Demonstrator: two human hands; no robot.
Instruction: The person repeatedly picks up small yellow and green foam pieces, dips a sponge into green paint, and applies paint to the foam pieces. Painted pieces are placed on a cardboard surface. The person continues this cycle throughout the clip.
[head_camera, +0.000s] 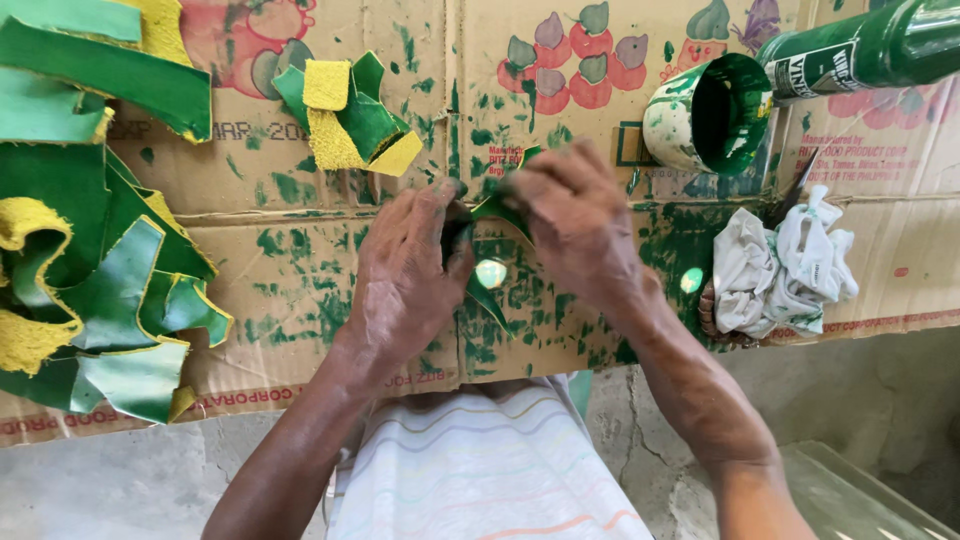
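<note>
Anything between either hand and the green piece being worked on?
Nothing visible. Left hand and right hand both already grip the green leather piece directly, over the paint-stained cardboard. The paint cup and rag sit off to the side.

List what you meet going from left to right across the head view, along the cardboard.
Pile of green and yellow leather pieces → left hand → right hand → paint-stained cup → crumpled white cloth

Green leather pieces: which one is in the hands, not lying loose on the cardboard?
The small green strip pinched between the left hand and right hand at centre. The folded green-and-yellow piece and the left-side pile lie untouched.
</note>
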